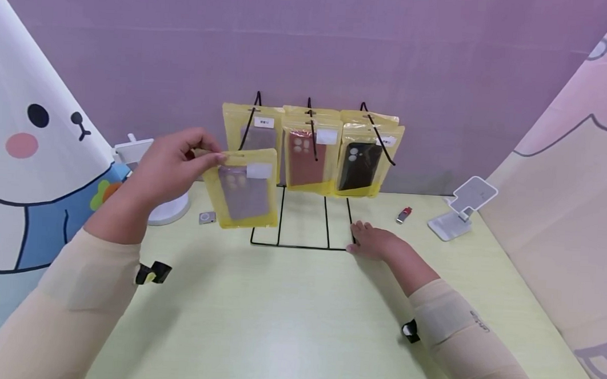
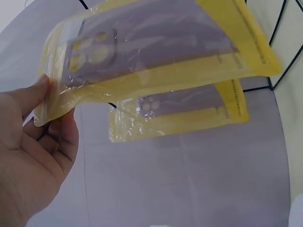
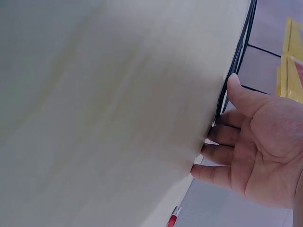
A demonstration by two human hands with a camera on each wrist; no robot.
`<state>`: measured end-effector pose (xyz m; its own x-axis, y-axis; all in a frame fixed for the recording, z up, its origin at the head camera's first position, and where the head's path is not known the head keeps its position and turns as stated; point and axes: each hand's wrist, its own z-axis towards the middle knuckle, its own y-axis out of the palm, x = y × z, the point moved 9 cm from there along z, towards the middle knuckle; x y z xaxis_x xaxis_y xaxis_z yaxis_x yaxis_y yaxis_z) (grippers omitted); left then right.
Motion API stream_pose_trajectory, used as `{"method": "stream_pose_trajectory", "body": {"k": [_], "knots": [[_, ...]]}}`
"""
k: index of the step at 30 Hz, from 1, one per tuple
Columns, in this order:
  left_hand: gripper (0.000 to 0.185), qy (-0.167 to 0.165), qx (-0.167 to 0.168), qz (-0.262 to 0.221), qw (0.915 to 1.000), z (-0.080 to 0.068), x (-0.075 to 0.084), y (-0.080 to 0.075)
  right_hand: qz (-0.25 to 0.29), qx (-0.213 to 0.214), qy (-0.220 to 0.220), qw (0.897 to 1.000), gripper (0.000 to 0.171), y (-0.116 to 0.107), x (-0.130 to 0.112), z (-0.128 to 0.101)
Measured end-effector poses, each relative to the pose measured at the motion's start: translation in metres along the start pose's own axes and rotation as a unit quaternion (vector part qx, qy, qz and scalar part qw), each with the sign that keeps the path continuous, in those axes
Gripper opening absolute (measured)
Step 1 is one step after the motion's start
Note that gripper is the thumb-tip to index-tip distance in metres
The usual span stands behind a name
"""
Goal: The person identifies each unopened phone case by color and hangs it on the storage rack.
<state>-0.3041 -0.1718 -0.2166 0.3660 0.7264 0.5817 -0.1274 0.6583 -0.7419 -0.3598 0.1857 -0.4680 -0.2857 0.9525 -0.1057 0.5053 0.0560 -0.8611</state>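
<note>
The left grip pinches a yellow pouch by its top edge, holding it in the air just before the black rack. The right grip, fingers relaxed, rests on the tabletop touching the rack's base corner. More pouches hang on the rack.

plain purple wall behind a pale yellow-green table.

Glossy, crinkled yellow plastic pouch hangs off thin black metal wire rack; the pale surface looks smooth and matt.
</note>
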Motion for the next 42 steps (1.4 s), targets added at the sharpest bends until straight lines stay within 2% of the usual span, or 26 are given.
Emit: {"method": "stream_pose_trajectory", "body": {"k": [6,10,16,26,33,38,42], "knots": [[0.026,-0.018,0.004,0.002,0.9998,0.010,-0.001,0.000,0.002,0.000,0.003,1.000,0.074,0.000,0.002,0.000],[0.028,-0.034,0.002,0.004,0.9994,0.013,-0.007,0.004,0.002,0.000,0.001,1.000,0.075,0.000,0.003,0.000],[0.031,-0.057,0.016,0.000,0.9982,0.017,-0.016,0.008,0.000,-0.002,0.000,1.000,0.076,0.000,0.003,0.001],[0.047,-0.062,0.041,0.015,0.9971,0.036,-0.022,0.012,0.000,-0.001,-0.001,1.000,0.075,0.000,0.002,0.000],[0.047,-0.065,0.076,0.032,0.9945,0.047,-0.022,0.011,-0.002,0.002,-0.003,1.000,0.075,-0.001,0.001,-0.001],[0.049,-0.086,0.082,0.042,0.9920,0.054,-0.024,0.012,0.000,0.004,-0.006,1.000,0.075,-0.002,0.001,-0.002],[0.049,-0.089,0.088,0.046,0.9911,0.060,-0.025,0.012,0.001,0.003,-0.005,1.000,0.076,-0.001,0.002,-0.002]]}}
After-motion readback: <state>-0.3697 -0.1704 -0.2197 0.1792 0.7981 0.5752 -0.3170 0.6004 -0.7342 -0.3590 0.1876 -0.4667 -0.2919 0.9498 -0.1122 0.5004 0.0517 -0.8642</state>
